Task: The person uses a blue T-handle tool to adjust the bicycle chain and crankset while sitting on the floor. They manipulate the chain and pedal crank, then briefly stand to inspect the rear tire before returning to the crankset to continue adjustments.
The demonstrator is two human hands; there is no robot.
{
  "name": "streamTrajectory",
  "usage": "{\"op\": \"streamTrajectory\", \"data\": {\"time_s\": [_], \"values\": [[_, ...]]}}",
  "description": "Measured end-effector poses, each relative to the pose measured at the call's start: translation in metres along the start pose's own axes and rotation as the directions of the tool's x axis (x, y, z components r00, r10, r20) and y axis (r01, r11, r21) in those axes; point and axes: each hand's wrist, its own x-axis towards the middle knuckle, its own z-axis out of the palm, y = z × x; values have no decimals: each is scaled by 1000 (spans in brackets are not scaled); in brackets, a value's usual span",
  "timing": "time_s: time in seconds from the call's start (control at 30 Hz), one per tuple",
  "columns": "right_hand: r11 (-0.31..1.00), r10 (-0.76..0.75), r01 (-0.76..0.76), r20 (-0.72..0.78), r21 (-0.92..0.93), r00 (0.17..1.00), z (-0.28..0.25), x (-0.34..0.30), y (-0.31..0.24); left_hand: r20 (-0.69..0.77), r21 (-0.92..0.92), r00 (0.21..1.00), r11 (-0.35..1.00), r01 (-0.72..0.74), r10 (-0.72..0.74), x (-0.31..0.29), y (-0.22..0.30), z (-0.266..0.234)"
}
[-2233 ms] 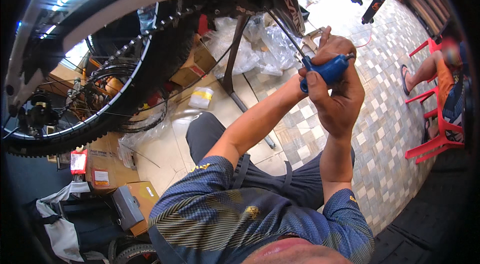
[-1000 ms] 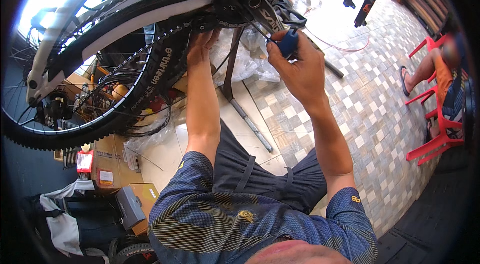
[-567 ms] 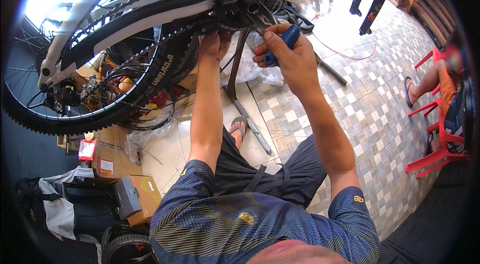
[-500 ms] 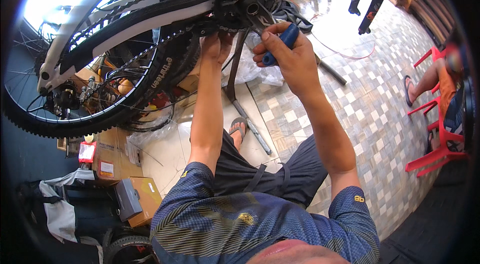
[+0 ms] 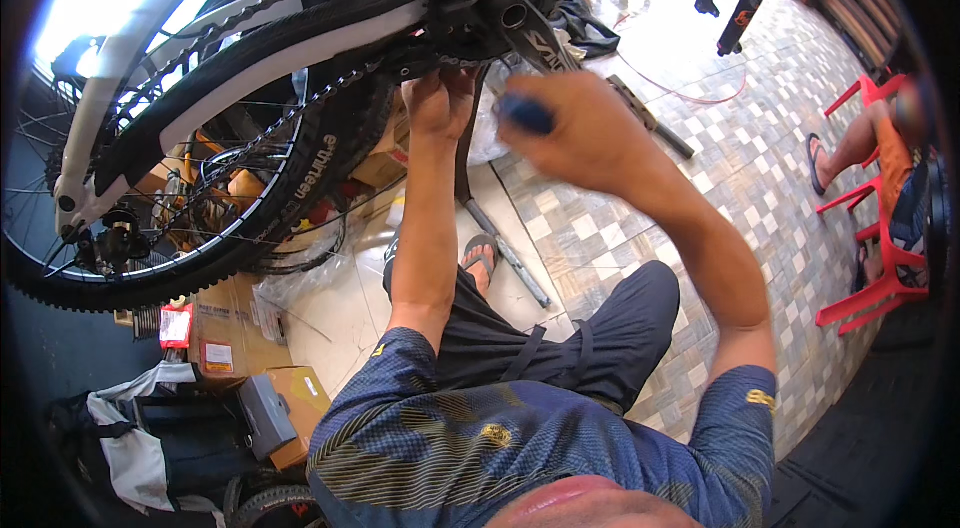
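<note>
A bicycle with a white and black frame [image 5: 300, 50] hangs at the upper left. Its crank arm [image 5: 538, 40] points down to the right from the chainring, and the chain [image 5: 345, 86] runs back to the rear wheel [image 5: 300, 213]. My left hand [image 5: 438, 103] reaches up beneath the chainring, fingers curled at the underside of the lower chain guide; what they grip there is hidden. Just below the crank arm, my right hand [image 5: 590, 133] is closed around a blue tool handle [image 5: 527, 114]. Motion blurs that hand, and the tool's working end cannot be made out.
A metal stand leg [image 5: 510, 256] slants across the tiled floor near my foot. Cardboard boxes [image 5: 235, 328] lie at lower left. A fork [image 5: 745, 13] hangs at upper right. Another person's leg [image 5: 845, 148] shows beside red plastic chairs [image 5: 870, 283].
My right hand has turned over with the blue handle and moved slightly down and left, its elbow swinging outward. My left hand stays under the chainring. The view has shifted a little.
</note>
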Motion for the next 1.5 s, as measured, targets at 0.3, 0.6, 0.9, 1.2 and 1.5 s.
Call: {"op": "streamTrajectory", "data": {"time_s": [0.3,0.6,0.9,1.2,1.5], "values": [[500,-108,247,223,-830,969,-12,-10,-34,-161,41,987,999,-20,27,-8,-13,23],[958,264,-210,-310,197,914,-55,-58,-4,-254,-4,937,969,246,-239,-45,-49,75],[830,355,-173,-264,530,897,-40,-38,20,-234,-68,951,979,191,-202,-28,-85,95],[388,461,-109,-90,915,883,-28,-7,28,-240,-6,947,975,220,-215,-3,-117,67],[-4,506,-19,18,1000,862,-18,-4,36,-217,-101,939,963,251,-267,-9,-105,88]]}}
